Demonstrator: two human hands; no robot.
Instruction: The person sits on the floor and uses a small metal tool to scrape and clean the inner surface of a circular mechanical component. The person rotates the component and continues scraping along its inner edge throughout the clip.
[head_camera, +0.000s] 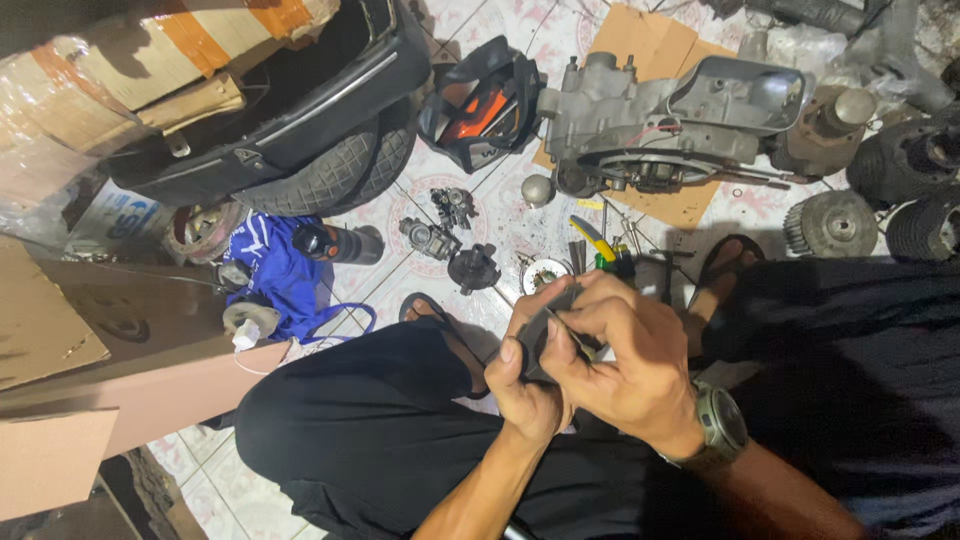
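1. One black scooter body with a treaded rubber tyre (330, 170) lies at the upper left on the patterned white floor tiles (480, 215); flat brown cardboard sheets (50, 330) cover the left edge.
2. One grey cast-metal engine block (660, 115) rests on a tan cardboard piece (650, 40) at the upper middle; one black and orange plastic cover (480, 105) sits just beside its left end.
3. Three dark finned round metal parts lie at the right: one grey toothed disc (832, 222) and two black ribbed cylinders (920, 195), the cylinders close together.
4. One crumpled blue cloth (275, 270) lies below the tyre, with one black cylindrical part (340, 243) on it.
5. Two small grey carburettor-like metal pieces (440, 225) lie near each other on the tiles, and one black round part (473, 268) just beside them.
6. One pair of yellow-handled pliers (592, 238) lies just above the hands.
7. The left hand (525, 385) is wrapped around one small dark flat part (545, 335), held over the lap; the right hand (625, 355), a grey wristwatch (720, 425) on its wrist, pinches the same part with curled fingers from the other side.
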